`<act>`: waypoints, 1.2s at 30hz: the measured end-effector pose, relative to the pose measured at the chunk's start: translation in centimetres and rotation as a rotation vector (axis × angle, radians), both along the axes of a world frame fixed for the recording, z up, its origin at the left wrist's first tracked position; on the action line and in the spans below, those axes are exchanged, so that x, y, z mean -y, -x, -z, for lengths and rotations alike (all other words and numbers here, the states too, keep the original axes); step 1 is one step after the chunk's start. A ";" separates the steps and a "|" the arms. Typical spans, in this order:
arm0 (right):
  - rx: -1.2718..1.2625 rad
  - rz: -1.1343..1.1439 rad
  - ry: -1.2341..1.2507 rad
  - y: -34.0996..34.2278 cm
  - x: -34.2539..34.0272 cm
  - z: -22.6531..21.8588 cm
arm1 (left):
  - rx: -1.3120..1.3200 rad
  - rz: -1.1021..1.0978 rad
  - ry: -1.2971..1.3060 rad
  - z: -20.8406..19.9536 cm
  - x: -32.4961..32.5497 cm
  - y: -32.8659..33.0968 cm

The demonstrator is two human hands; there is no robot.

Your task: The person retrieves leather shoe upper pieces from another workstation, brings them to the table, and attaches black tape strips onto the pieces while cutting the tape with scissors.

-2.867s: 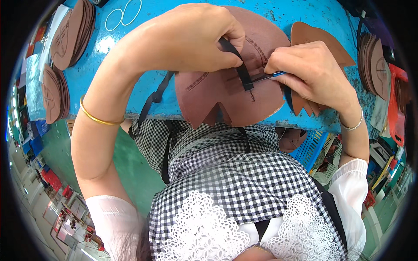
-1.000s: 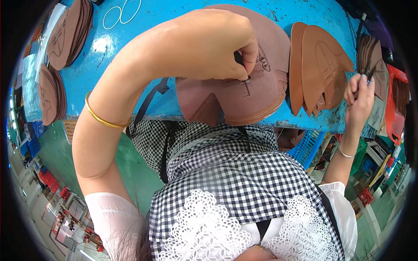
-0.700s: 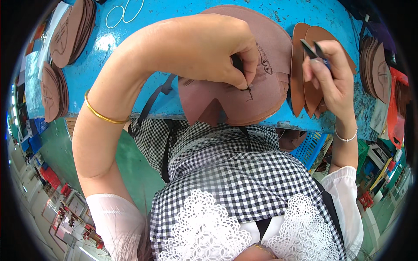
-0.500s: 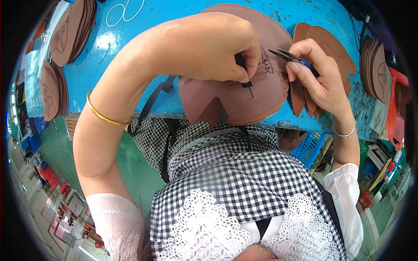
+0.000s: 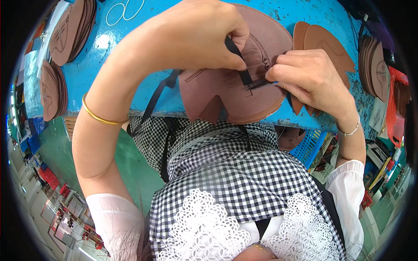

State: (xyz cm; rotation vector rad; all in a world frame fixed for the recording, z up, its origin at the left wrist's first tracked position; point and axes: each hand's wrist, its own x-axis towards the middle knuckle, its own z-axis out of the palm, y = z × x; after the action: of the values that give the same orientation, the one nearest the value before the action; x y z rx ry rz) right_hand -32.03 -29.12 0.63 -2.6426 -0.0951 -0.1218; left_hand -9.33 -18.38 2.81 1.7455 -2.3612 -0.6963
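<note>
Gripping half-hidden snips (image 5: 261,84): right hand (image 5: 311,78)

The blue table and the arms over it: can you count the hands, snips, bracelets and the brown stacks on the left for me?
Hands: 2 (left hand, right hand)
Snips: 1 pair
Bracelets: 2 (gold bangle, silver bracelet)
Brown stacks on the left: 2 (upper stack, lower stack)
Total: 7

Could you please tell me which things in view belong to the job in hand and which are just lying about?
In the job:
large stitched brown piece
black strap, pinched by the left hand
dark-bladed snips, in the right hand

Lying about, apparently:
lighter brown pieces
brown stacks at left
brown stack at right
blue basket
</note>
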 end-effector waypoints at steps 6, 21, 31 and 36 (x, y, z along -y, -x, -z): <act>0.007 -0.057 -0.052 -1.3 1.1 -0.2 | -0.298 -0.102 -0.209 0.1 0.3 -0.6; -0.012 0.198 0.100 -2.8 0.6 -0.4 | -0.151 0.016 -0.182 0.1 0.3 -1.3; -0.042 0.202 -0.005 -1.7 -2.7 -2.9 | -0.692 -0.268 -0.103 1.2 -0.5 -2.9; -0.124 0.230 0.541 -1.9 -8.7 -0.8 | -1.038 -0.543 -0.060 -3.1 0.3 -2.9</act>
State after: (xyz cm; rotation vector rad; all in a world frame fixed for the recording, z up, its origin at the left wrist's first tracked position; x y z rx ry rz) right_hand -30.17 -20.40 1.41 -3.1853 0.2544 -0.0071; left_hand -6.39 -18.69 5.89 1.3927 -1.1381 -1.1752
